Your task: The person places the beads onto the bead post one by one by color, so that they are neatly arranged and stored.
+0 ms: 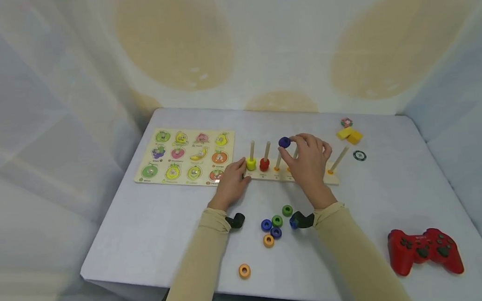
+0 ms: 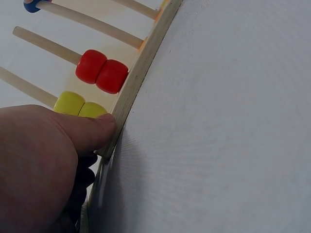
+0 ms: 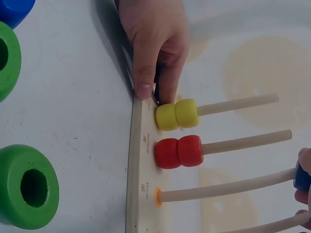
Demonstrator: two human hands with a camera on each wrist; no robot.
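Here your right hand pinches a blue ring between thumb and fingertips, holding it at the top of the third wooden peg of the peg board; in the right wrist view the ring's blue edge shows at the peg's tip, with your fingertips curled round it. Your left hand rests at the board's left end, its thumb pressed flat against the board's front edge and the other fingers lying behind the first peg; the fingers look fairly straight, bracing the board rather than gripping it. Just beside that thumb, two yellow rings sit stacked at the base of the first peg, and two red rings sit on the second peg next to them. The remaining pegs to the right stand bare, as far as your hand lets them show. Nearer to you on the grey table, loose rings lie in a small cluster: two green rings, two more blue ones and an orange ring, with another orange ring apart, close to the table's front edge. Left of the board lies a fruit puzzle board. At the far right sit yellow blocks, a small dark disc and, well apart near the front, a red game controller.
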